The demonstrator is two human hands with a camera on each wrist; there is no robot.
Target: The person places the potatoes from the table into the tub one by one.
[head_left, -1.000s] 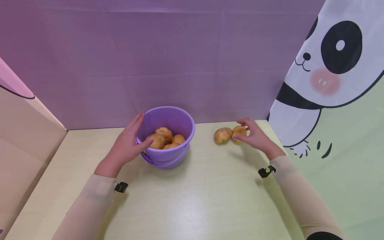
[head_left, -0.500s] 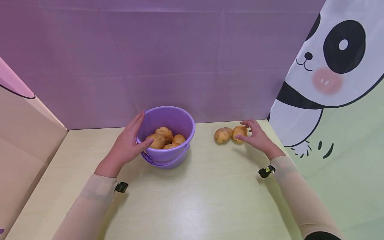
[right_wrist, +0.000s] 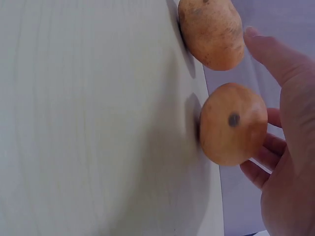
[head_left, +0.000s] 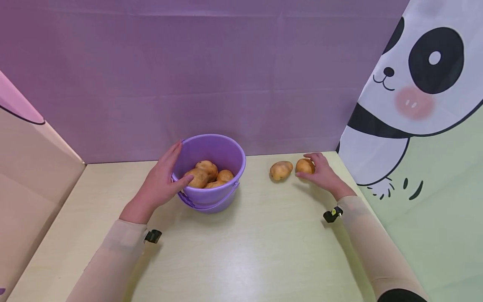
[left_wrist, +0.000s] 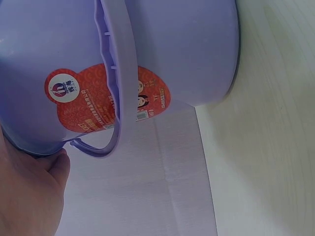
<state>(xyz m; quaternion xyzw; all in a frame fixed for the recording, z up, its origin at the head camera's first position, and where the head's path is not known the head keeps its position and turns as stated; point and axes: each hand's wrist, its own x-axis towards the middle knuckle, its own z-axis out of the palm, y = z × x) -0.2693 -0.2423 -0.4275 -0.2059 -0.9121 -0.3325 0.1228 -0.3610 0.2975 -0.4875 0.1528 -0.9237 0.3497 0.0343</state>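
Note:
A purple plastic bucket (head_left: 211, 195) stands on the table at centre left, with several potatoes (head_left: 206, 170) inside. My left hand (head_left: 160, 180) grips its left rim, the thumb reaching over the opening and the fingers along the outside. In the left wrist view the bucket's handle (left_wrist: 123, 64) hangs down across a red label. Near the back right, my right hand (head_left: 322, 173) has thumb and fingers around a potato (head_left: 305, 166); its end with a dark spot faces the right wrist camera. A second loose potato (head_left: 281, 170) lies just left of it.
The light wooden table (head_left: 234, 256) meets a purple backdrop (head_left: 226, 84) right behind the bucket and potatoes. A panel with a panda drawing (head_left: 415, 84) borders the right side, and a beige panel (head_left: 34, 176) the left.
My right hand has closed around the right-hand potato and shifted it slightly right, turning it and opening a gap to the other potato. The left hand and bucket stay put.

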